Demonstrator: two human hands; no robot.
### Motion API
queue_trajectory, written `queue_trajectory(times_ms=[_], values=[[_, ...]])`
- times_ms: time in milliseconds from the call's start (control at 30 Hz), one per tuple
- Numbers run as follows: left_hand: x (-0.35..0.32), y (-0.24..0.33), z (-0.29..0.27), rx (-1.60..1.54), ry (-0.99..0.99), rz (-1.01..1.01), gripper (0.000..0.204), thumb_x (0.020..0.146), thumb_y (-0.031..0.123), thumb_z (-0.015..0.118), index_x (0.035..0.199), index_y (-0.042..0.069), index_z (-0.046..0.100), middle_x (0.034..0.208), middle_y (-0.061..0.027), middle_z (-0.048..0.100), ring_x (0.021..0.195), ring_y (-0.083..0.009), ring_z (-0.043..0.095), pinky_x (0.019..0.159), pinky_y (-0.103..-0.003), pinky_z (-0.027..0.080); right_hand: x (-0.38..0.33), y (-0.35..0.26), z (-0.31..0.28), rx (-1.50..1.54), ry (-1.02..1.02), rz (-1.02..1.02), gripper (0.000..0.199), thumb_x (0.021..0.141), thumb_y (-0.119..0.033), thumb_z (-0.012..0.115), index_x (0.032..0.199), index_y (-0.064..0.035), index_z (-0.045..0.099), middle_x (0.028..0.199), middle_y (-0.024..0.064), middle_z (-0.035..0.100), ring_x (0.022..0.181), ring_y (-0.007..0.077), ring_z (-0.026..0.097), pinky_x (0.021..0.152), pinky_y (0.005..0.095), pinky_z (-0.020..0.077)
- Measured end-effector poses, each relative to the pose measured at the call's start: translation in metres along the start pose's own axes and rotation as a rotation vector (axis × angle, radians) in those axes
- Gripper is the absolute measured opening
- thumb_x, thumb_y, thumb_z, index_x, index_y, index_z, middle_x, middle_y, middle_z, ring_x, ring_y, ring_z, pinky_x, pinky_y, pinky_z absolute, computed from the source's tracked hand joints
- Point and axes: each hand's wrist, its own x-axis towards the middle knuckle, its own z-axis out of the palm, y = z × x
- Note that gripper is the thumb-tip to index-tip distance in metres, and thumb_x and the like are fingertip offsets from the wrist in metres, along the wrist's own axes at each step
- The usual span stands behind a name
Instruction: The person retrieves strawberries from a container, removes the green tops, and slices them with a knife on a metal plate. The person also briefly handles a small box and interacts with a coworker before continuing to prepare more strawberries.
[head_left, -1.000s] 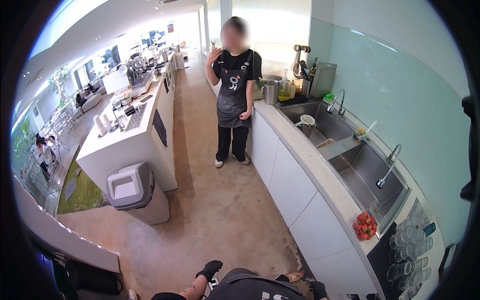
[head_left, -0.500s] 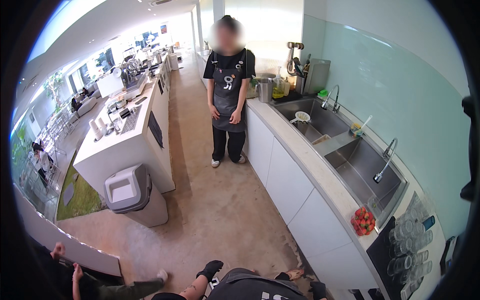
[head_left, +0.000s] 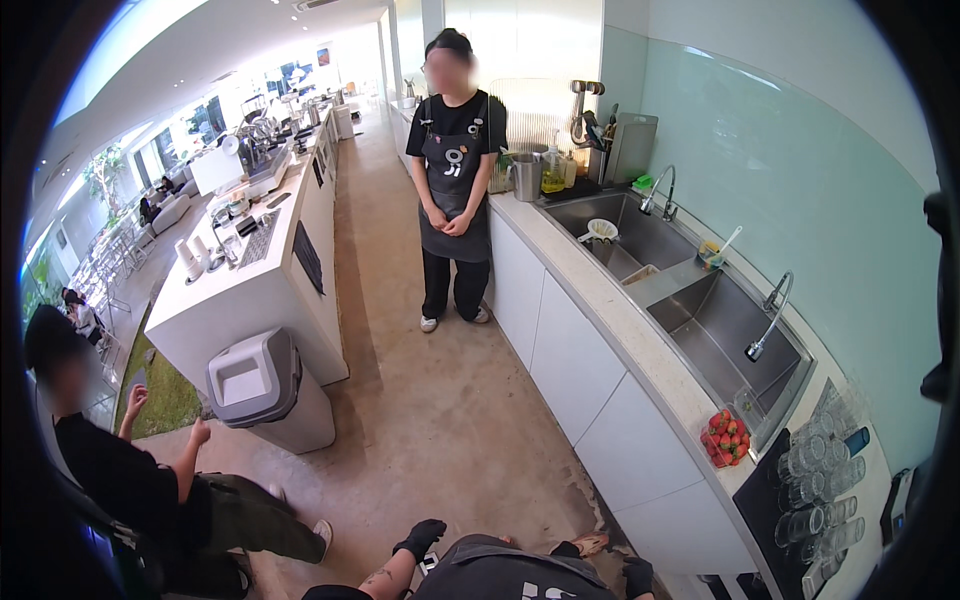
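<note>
My left hand (head_left: 420, 538), in a black glove, is held out in front of my dark apron (head_left: 500, 575) with its fingers loosely stretched and nothing in them. My right hand (head_left: 637, 576), also black-gloved, hangs low beside the counter's white cabinet front; its fingers are too small and dark to make out. Neither hand touches the counter (head_left: 690, 425). Closest on the counter is a clear box of strawberries (head_left: 725, 438), beside several upturned drinking glasses (head_left: 815, 490) on a black mat (head_left: 757, 497).
Two steel sinks (head_left: 690, 325) with taps line the right counter; a white strainer (head_left: 602, 231) sits in the far one. An aproned person (head_left: 455, 190) stands ahead in the aisle. A grey bin (head_left: 270, 390) stands at the left island. Another person (head_left: 140, 480) is at the left.
The person at the left has come further into view, hands raised. The person ahead has brought their hands together in front. My own hands have hardly moved.
</note>
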Motion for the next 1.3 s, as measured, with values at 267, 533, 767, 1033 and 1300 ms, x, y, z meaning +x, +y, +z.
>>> queue_trajectory(times_ms=[267, 533, 767, 1033, 1300], values=[[-0.004, 0.011, 0.006, 0.012, -0.014, -0.037, 0.032, 0.082, 0.032, 0.060, 0.100, 0.006, 0.063, 0.087, -0.0053, 0.062, 0.078, -0.0173, 0.058, 0.068, -0.030, 0.046, 0.010, 0.035, -0.002, 0.150, -0.062, -0.095, 0.031, 0.059, -0.001, 0.065, 0.089, -0.0032, 0.073, 0.067, 0.0135, 0.066, 0.056, 0.0197, 0.063, 0.051, 0.0314, 0.0497], [-0.002, 0.023, 0.000, 0.047, -0.042, -0.042, 0.032, 0.081, 0.035, 0.060, 0.100, 0.010, 0.063, 0.088, -0.0048, 0.063, 0.078, -0.0169, 0.058, 0.067, -0.031, 0.043, -0.006, 0.030, 0.002, -0.278, 0.017, -0.114, 0.023, 0.071, -0.014, 0.062, 0.090, -0.0062, 0.071, 0.093, 0.0152, 0.068, 0.091, 0.0300, 0.064, 0.082, 0.0386, 0.0487], [0.059, 0.035, -0.011, 0.328, -0.141, -0.215, 0.025, 0.080, 0.034, 0.058, 0.093, 0.014, 0.062, 0.080, -0.0047, 0.063, 0.068, -0.0196, 0.060, 0.054, -0.032, 0.042, -0.054, -0.006, -0.024, -0.128, 0.225, -0.016, 0.036, 0.073, -0.028, 0.065, 0.101, -0.0051, 0.068, 0.101, 0.0162, 0.066, 0.096, 0.0318, 0.061, 0.085, 0.0384, 0.0468], [0.096, 0.128, 0.091, 0.644, -0.262, -0.086, 0.024, 0.081, 0.038, 0.056, 0.092, 0.017, 0.060, 0.081, -0.0041, 0.062, 0.064, -0.0212, 0.056, 0.052, -0.032, 0.036, -0.166, 0.065, -0.053, -0.097, 0.606, 0.285, 0.029, 0.076, -0.031, 0.061, 0.095, -0.0107, 0.069, 0.099, 0.0143, 0.065, 0.096, 0.0310, 0.060, 0.085, 0.0402, 0.0468], [0.051, 0.138, 0.300, 0.983, -0.601, 0.091, 0.032, 0.082, 0.043, 0.057, 0.101, 0.018, 0.060, 0.089, -0.0044, 0.064, 0.075, -0.0207, 0.059, 0.061, -0.035, 0.037, -0.337, 0.136, -0.170, 0.200, 1.329, 0.355, 0.026, 0.081, -0.027, 0.062, 0.099, -0.0093, 0.066, 0.100, 0.0139, 0.064, 0.096, 0.0315, 0.060, 0.086, 0.0392, 0.0463]])
